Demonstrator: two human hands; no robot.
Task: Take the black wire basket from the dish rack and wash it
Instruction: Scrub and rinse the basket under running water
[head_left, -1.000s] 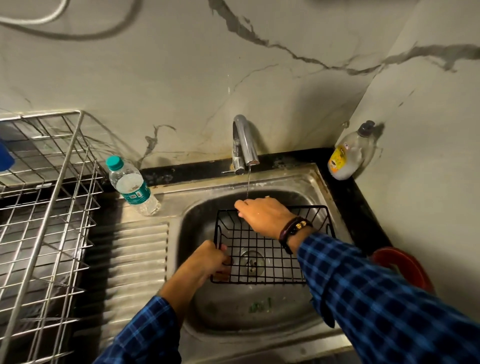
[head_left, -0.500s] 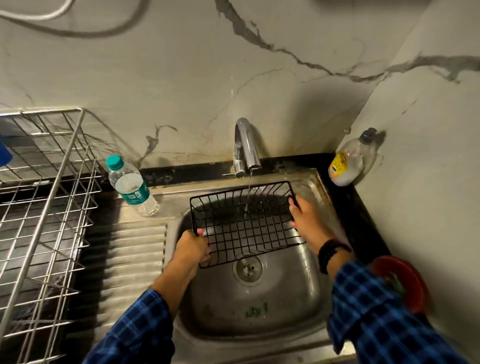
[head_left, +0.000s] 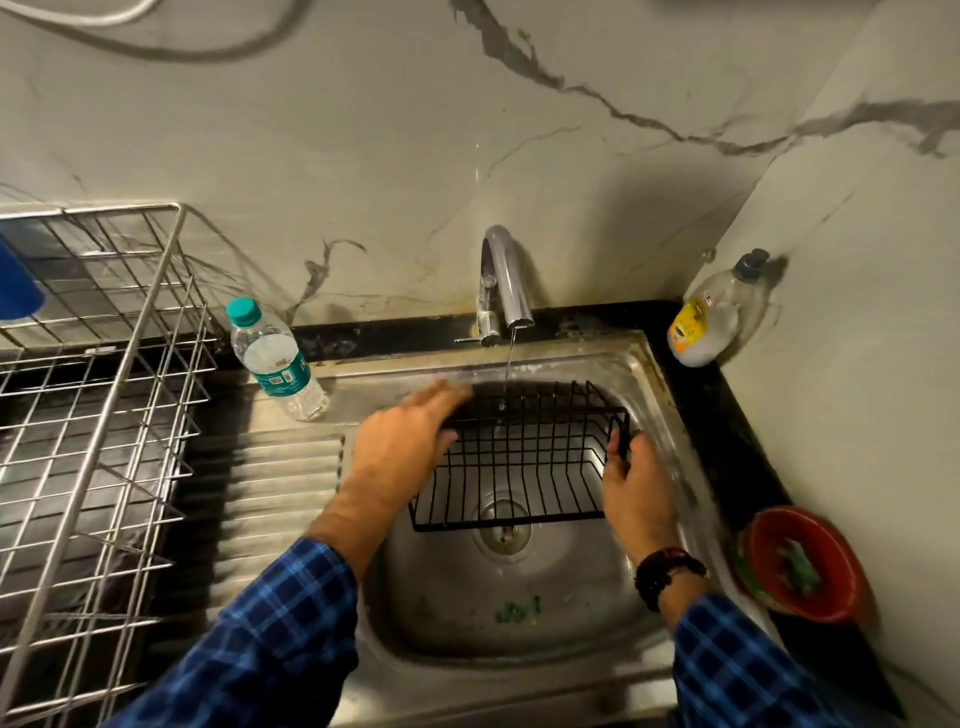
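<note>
The black wire basket (head_left: 524, 457) is held over the bowl of the steel sink (head_left: 519, 618), tipped so its open grid faces the camera, with its far rim up under the tap (head_left: 506, 283). It is a shallow rectangular frame of thin dark rods, with close parallel bars along the floor and sides and a thicker rod around the rim; the round drain (head_left: 503, 535) shows through the bars. A thin stream of water (head_left: 510, 358) falls from the curved chrome spout onto the basket's far edge.

The left hand (head_left: 402, 441) lies on the basket's left end, fingers stretched out and flat along the top rim rather than curled around it (the fingertips are blurred). The right hand (head_left: 636, 488) grips the right end, with the thumb and fingers pinched on the upright corner rod. A dark beaded band (head_left: 667, 571) sits on the right wrist, and both sleeves are blue plaid cloth.

The sink is dull brushed metal with green flecks on its floor, and a ribbed draining board (head_left: 270, 488) is pressed into its left side. Left of that stands the dish rack (head_left: 98, 389), made of shiny silver wire in square meshes. 1 clear plastic water bottle (head_left: 275, 361) with a teal cap stands at the sink's back left corner. A cloudy soap bottle (head_left: 714, 317) with a yellow label leans in the right corner against the veined marble wall. A red round bowl (head_left: 810, 564) sits on the black counter to the right.
</note>
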